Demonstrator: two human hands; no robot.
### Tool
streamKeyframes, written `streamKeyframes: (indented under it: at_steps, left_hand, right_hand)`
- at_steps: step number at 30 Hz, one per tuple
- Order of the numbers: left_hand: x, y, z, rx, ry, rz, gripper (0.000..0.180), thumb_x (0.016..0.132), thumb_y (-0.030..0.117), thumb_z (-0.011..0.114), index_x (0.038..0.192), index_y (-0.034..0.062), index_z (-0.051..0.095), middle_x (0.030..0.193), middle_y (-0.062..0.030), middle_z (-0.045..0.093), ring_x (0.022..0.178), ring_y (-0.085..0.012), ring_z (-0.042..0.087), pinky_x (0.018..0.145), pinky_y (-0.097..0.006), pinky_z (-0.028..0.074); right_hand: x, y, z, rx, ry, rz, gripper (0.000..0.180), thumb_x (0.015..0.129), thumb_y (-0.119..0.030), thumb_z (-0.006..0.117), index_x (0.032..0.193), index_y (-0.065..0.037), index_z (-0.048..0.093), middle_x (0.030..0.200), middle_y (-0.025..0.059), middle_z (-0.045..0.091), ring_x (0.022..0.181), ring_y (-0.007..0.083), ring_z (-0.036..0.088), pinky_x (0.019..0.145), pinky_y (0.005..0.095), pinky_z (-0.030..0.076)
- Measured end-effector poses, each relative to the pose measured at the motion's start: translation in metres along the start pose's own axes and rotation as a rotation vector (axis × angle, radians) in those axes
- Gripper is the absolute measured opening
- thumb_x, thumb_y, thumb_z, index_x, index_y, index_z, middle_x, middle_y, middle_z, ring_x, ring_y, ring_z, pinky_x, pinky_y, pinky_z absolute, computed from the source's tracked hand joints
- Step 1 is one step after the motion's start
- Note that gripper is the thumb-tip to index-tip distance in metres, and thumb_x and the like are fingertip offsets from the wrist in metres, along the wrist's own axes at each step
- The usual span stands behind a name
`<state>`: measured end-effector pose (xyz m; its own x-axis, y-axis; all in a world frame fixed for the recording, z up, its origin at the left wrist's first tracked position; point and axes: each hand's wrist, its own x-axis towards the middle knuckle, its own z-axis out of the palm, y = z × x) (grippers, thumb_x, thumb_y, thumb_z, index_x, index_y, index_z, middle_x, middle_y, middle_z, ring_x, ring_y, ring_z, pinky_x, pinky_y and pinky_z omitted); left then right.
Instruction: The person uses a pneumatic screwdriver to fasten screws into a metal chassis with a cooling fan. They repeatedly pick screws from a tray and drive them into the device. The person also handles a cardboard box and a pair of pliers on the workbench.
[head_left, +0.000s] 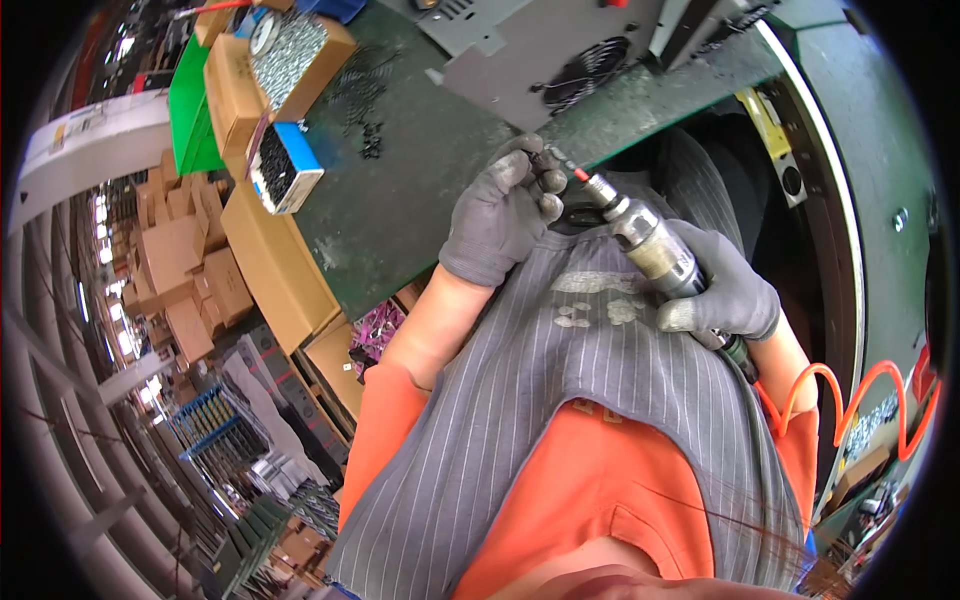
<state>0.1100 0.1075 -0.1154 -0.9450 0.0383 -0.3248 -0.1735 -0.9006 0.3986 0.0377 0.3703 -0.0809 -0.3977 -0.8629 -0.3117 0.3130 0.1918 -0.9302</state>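
The right hand [725, 285], in a dark grey knit glove, wraps firmly around a silver metal, cylindrical power driver [650, 240], which lies aslant above the lap of a grey pinstriped apron [500, 400], its slim bit with a red collar [582, 175] aimed toward 10 o'clock. Just beside the bit's far end, at 10 o'clock from the driver, the left hand [500, 220], gloved alike, has its thumb and fingers curled close together; whether they pinch something small cannot be told. Taking the driver as the dial's centre, an orange coiled hose [850, 400] loops at 4 o'clock. At 11 o'clock, a grey sheet-metal panel with a round black wire grille [592, 72] rests on a dark green worktop [420, 220]. Small black fasteners [372, 142] lie scattered near 10 o'clock. Farther out, at 9 o'clock, stands a blue-and-white carton of black pieces [290, 165]; beyond it, toward 10, sits an open brown cardboard box [325, 70] filled with silvery fasteners [288, 60].
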Motion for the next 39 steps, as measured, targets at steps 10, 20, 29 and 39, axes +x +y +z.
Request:
streamKeyframes:
  at_steps: [10, 20, 29, 39]
  left_hand:
    - [0.023, -0.018, 0.022, -0.061, -0.016, -0.030, 0.021, 0.096, 0.018, 0.057, 0.115, 0.0094, 0.058, 0.103, -0.0061, 0.061, 0.086, -0.0161, 0.062, 0.071, -0.031, 0.054]
    - [0.022, -0.002, 0.034, 0.623, 0.022, -0.055, 0.029, 0.096, 0.023, 0.057, 0.119, 0.0060, 0.058, 0.102, -0.0069, 0.064, 0.087, -0.0161, 0.065, 0.076, -0.030, 0.054]
    - [0.028, 0.107, 0.076, 1.892, 0.180, 0.207, 0.036, 0.090, 0.021, 0.059, 0.120, 0.0007, 0.061, 0.105, -0.0112, 0.068, 0.093, -0.0163, 0.064, 0.081, -0.029, 0.051]
    - [0.102, 0.087, 0.091, 1.627, -0.344, 0.103, 0.047, 0.090, 0.025, 0.062, 0.129, -0.0001, 0.055, 0.115, -0.0078, 0.064, 0.103, -0.0144, 0.060, 0.088, -0.029, 0.048]
  right_hand:
    - [-0.013, 0.006, -0.007, 0.010, 0.059, -0.010, 0.069, 0.063, -0.032, 0.085, 0.116, 0.001, 0.057, 0.092, 0.0069, 0.063, 0.083, 0.0151, 0.060, 0.077, 0.0304, 0.049]
    - [-0.020, 0.014, -0.020, -0.095, 0.066, -0.069, 0.065, 0.064, -0.029, 0.084, 0.115, 0.001, 0.057, 0.092, 0.0086, 0.064, 0.082, 0.0161, 0.062, 0.076, 0.0314, 0.050]
    - [-0.013, 0.028, -0.059, -0.129, 0.305, 0.007, 0.071, 0.067, -0.035, 0.085, 0.120, 0.002, 0.056, 0.099, 0.0038, 0.059, 0.091, 0.0123, 0.052, 0.085, 0.0290, 0.044]
    - [0.005, 0.028, -0.057, -0.018, 0.256, -0.083, 0.060, 0.071, -0.028, 0.081, 0.116, 0.003, 0.056, 0.090, 0.0051, 0.060, 0.082, 0.0127, 0.055, 0.077, 0.0292, 0.047]
